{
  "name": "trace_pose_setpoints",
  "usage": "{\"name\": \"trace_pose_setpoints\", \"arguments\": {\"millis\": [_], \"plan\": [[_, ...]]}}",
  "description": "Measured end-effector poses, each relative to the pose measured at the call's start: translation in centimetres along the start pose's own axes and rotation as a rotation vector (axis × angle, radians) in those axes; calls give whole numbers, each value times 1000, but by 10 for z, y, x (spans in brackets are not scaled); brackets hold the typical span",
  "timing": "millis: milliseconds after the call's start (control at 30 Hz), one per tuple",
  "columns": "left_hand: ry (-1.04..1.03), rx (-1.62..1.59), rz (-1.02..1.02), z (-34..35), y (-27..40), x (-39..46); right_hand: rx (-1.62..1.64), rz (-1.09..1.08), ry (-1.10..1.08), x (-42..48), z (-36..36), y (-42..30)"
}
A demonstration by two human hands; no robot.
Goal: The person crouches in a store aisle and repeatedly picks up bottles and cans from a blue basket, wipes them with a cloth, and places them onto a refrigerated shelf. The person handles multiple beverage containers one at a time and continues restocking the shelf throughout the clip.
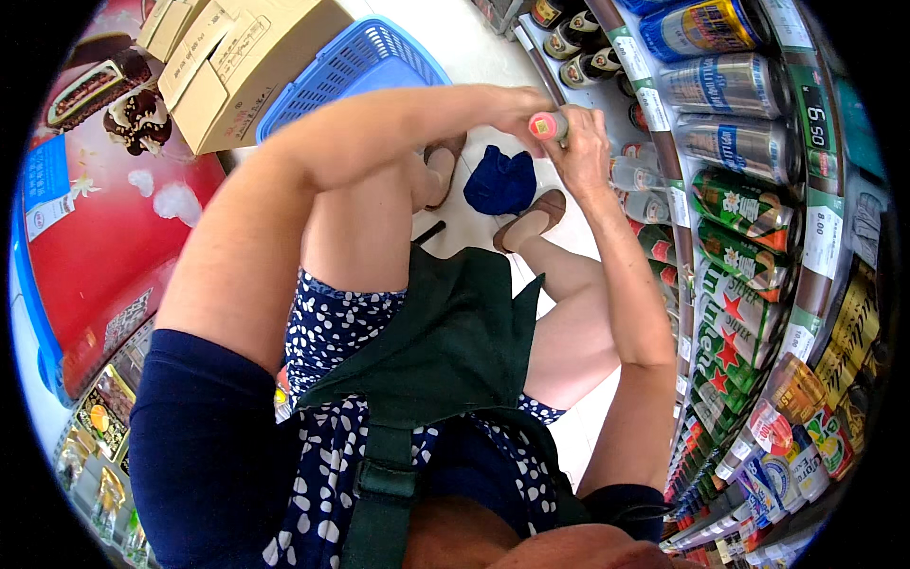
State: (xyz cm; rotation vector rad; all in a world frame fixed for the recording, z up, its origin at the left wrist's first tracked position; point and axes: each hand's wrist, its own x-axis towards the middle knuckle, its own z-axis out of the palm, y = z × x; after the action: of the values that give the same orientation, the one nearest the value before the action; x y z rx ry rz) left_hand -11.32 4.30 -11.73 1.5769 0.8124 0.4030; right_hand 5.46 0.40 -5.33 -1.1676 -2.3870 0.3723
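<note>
Upright between my hands is a bottle with a pink-red cap (544, 126), seen from above, its lower body mostly hidden. My right hand (586, 153) is wrapped around its upper part from the right. From the far left side my left hand (522, 112) reaches to the bottle; its fingers are hidden, so its grip cannot be made out. Below them a dark blue cloth (500, 181) lies crumpled on the pale tiled floor (476, 238), between my brown shoes. Close to my right hand, clear glass bottles (636, 174) stand on a low shelf.
Shelves on the right carry silver-blue cans (732, 85), green cans (743, 199) and price tags (828, 227). Dark bottles (586, 35) stand at the far end. To the left are a blue plastic basket (295, 107), a cardboard box (227, 78) and a red freezer (128, 256).
</note>
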Motion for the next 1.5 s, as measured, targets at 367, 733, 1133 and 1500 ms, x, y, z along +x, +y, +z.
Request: {"name": "trace_pose_setpoints", "arguments": {"millis": [367,733,1133,1500], "plan": [[663,-1333,-376,73,-8,126,-7,259,-30,-7,21,99],[391,-1105,-359,61,17,137,159,731,-37,0,8,150],[339,-1041,-371,80,5,136,-298,619,110,-37,34,212],[517,-526,-105,107,-82,181,-133,812,119,-26,36,168]]}}
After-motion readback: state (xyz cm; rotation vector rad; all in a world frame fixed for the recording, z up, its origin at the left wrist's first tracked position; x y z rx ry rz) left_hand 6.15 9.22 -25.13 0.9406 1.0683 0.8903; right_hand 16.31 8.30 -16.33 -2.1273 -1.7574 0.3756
